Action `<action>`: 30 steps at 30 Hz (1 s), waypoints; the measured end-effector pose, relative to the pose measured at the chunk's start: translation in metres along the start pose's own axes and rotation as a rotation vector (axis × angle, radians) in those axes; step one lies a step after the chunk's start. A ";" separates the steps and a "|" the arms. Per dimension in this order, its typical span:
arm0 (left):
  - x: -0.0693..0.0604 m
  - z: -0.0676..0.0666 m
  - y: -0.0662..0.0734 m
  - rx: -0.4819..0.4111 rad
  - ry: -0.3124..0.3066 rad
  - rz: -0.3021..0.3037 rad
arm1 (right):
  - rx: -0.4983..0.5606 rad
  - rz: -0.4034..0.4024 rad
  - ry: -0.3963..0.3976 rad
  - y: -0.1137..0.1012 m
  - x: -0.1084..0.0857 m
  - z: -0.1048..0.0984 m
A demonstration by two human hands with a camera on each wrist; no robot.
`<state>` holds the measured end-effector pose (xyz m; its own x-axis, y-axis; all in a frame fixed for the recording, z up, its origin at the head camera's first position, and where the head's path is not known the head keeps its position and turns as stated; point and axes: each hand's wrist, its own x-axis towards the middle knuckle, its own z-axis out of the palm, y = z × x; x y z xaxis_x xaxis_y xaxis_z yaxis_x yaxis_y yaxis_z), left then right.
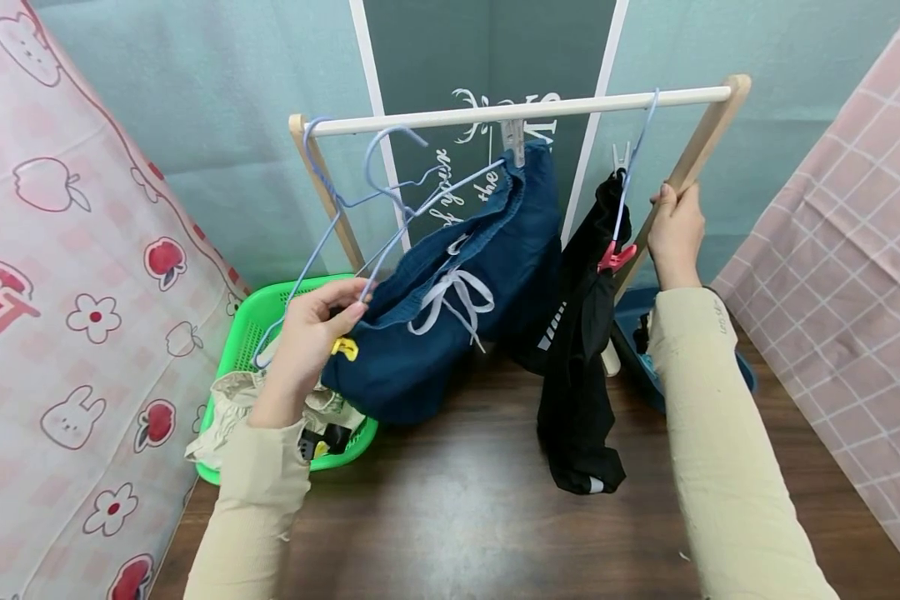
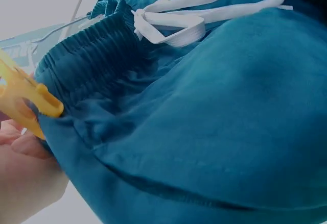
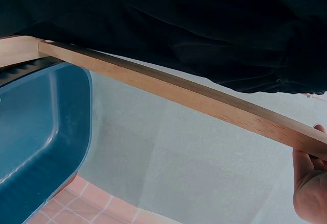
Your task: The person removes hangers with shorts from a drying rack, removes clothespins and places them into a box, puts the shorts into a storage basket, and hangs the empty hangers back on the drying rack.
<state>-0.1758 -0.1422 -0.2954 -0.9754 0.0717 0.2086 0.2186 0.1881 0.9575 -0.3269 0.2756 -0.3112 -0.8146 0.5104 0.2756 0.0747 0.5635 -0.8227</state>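
Two hands work in the head view: the left hand [image 1: 309, 332] pinches a light-blue wire hanger [image 1: 409, 214] bearing navy drawstring shorts [image 1: 457, 308]; the right hand [image 1: 677, 232] grips a pale wooden post [image 1: 707, 140]. Steadying the post while levelling the hanger should help. The left wrist view reveals the yellow plastic clip [image 2: 43, 100] along the waistband edge; the right wrist view, the post's lower joint beside a blue plastic basin [image 3: 76, 117].

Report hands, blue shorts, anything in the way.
Left hand pinching hanger; right hand gripping wooden post. Blue shorts clipped to hanger, hook not on rail. Second hanger close left, black garment close right.
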 end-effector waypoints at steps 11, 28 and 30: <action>-0.020 -0.040 -0.024 -0.246 0.211 0.255 | 0.004 -0.005 0.001 0.002 -0.001 -0.003; -0.040 -0.099 -0.057 -0.735 0.587 0.404 | 0.013 -0.015 0.035 0.000 -0.003 -0.003; -0.044 -0.107 -0.060 -0.767 0.607 0.402 | 0.011 -0.015 0.039 0.000 -0.003 -0.003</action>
<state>-0.1494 -0.2612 -0.3406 -0.7330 -0.5503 0.3997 0.6582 -0.4256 0.6210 -0.3228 0.2755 -0.3106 -0.7923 0.5271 0.3072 0.0563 0.5646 -0.8235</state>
